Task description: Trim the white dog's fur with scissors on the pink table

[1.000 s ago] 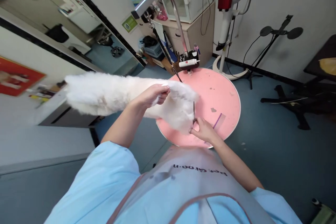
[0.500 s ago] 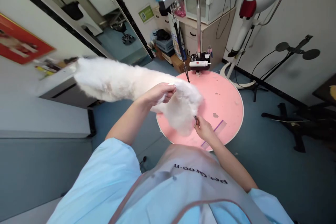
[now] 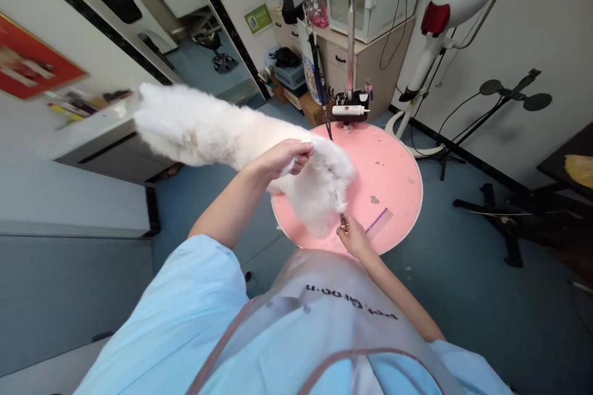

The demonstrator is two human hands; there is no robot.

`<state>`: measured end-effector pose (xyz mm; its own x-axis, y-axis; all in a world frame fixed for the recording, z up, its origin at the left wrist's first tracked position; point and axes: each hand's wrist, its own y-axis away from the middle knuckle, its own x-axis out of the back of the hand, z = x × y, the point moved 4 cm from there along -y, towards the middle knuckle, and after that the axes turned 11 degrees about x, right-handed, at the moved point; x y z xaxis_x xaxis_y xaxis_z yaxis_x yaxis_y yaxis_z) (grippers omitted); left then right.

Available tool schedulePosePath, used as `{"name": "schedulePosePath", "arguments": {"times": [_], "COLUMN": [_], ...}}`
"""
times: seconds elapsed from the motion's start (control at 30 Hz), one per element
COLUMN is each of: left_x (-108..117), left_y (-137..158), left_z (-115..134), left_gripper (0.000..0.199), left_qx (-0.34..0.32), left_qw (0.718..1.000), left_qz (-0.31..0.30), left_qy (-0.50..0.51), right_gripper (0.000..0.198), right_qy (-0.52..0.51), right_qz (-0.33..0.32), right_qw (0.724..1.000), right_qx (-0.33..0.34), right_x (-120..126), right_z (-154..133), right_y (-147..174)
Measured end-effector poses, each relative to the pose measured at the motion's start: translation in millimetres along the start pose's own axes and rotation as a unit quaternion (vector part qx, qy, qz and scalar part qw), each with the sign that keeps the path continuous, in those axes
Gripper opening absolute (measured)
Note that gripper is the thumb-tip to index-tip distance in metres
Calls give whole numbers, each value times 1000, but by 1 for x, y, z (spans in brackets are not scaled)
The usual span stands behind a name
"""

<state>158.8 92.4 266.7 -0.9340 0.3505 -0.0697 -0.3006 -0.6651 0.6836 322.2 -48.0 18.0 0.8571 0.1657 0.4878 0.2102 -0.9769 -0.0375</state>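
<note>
Scissors (image 3: 341,220) pinched in right hand (image 3: 351,236), left hand (image 3: 281,158) gripping white fur (image 3: 217,133) over pink table (image 3: 393,166).

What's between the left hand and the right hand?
In the head view, only white fur lies between them: the left hand grips it from above, the right hand holds scissors at its lower edge.
</note>
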Motion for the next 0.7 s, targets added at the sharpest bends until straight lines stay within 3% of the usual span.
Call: {"name": "schedulePosePath", "arguments": {"times": [0.17,0.47,0.6,0.7], "left_x": [-2,-4,-2,-2], "left_y": [1,2,2,1], "left_z": [0,0,-3,-3], "left_gripper": [27,26,27,26], "left_qx": [3,8,17,15], "left_qw": [1000,999,999,1000], "left_qz": [12,35,27,18], "left_qy": [15,7,1,-3], "right_gripper": [15,28,15,28], "right_qy": [-48,104,121,128], "right_qz": [-12,-37,-66,-63], "right_qw": [998,994,989,990], "right_qx": [-29,-16,-48,-17], "right_x": [-18,-12,-17,-18], "right_z": [15,-5,9,9], "right_y": [30,-20,-4,2]}}
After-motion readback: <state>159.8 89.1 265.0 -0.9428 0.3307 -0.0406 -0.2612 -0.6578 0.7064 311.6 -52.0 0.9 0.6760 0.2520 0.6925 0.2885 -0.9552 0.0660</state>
